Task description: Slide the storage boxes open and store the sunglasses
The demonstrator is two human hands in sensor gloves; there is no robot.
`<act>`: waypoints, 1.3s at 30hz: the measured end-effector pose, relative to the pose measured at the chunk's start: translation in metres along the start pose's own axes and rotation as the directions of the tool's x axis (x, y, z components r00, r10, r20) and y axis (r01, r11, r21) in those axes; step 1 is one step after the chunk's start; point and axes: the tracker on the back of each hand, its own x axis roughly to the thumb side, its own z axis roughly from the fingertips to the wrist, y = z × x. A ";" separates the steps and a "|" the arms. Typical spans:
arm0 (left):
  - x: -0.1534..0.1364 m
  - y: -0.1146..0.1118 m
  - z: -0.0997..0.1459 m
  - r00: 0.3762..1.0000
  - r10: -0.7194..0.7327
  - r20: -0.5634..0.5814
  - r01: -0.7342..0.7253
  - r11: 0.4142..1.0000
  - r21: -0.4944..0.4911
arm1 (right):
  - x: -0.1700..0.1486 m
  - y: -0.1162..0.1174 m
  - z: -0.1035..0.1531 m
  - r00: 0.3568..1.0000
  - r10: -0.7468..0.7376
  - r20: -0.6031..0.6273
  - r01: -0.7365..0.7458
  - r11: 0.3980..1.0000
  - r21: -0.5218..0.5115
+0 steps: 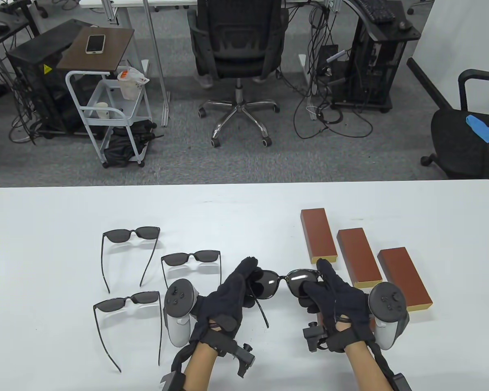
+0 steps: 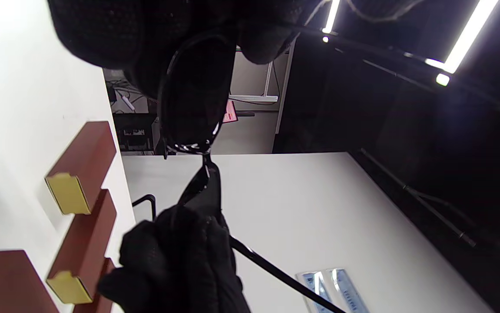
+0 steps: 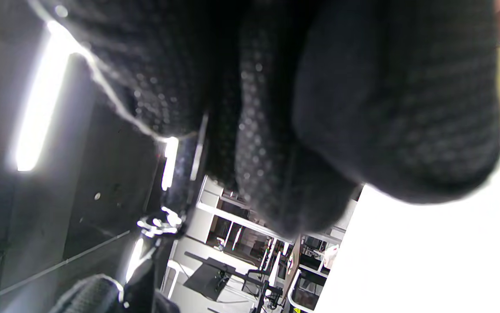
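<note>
Both gloved hands hold one pair of black sunglasses above the table's front middle. My left hand grips its left lens end; one temple arm hangs down towards me. My right hand grips its right lens end. In the left wrist view the sunglasses hang between my left fingers at the top and my right hand below. Three brown storage boxes with yellow ends lie closed to the right; they also show in the left wrist view. The right wrist view is filled by glove.
Three more pairs of sunglasses lie open on the white table at the left: one at the back, one in the middle, one at the front. Office chairs and a cart stand beyond the far edge.
</note>
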 end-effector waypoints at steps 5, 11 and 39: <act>-0.009 -0.001 0.003 0.995 0.080 -0.057 -0.078 0.996 0.035 | 0.000 0.006 0.007 0.999 -0.036 -0.023 0.035 0.999 -0.041; -0.012 -0.002 0.008 0.991 0.094 -0.091 -0.086 0.993 0.086 | 0.000 0.011 0.011 0.998 -0.057 -0.009 0.056 0.996 -0.075; -0.031 0.021 0.019 0.971 0.069 -0.230 -0.017 0.975 0.221 | -0.020 0.038 0.010 0.987 -0.153 0.056 0.129 0.942 0.310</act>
